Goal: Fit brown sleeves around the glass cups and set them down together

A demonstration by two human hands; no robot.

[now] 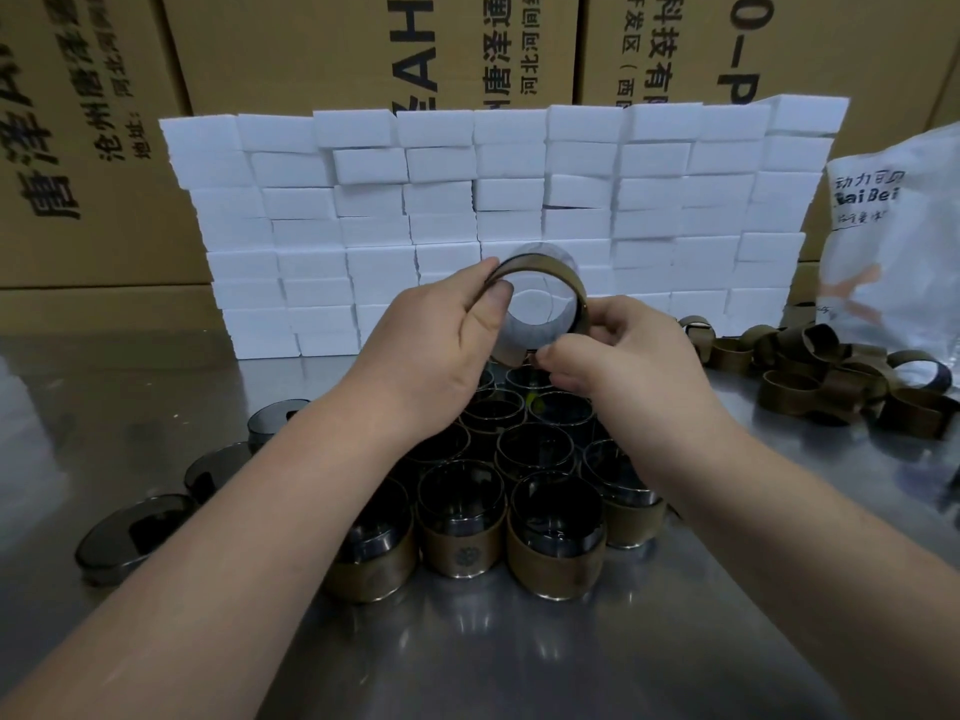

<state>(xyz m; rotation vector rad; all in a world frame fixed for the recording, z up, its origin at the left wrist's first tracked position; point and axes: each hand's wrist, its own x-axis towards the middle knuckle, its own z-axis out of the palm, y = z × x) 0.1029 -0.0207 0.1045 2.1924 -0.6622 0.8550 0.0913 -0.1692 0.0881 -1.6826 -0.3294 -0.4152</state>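
Observation:
A glass cup is held up on its side, mouth toward me, above the table's middle. A brown sleeve wraps its rim. My left hand grips the cup's left edge, thumb inside the mouth. My right hand pinches the sleeve at the lower right edge. Below my hands stand several sleeved cups packed together upright. Bare dark glass cups lie on their sides at the left.
A pile of loose brown sleeves lies at the right, by a white printed bag. A wall of white foam blocks stands behind, with cardboard cartons beyond. The steel table gleams near me.

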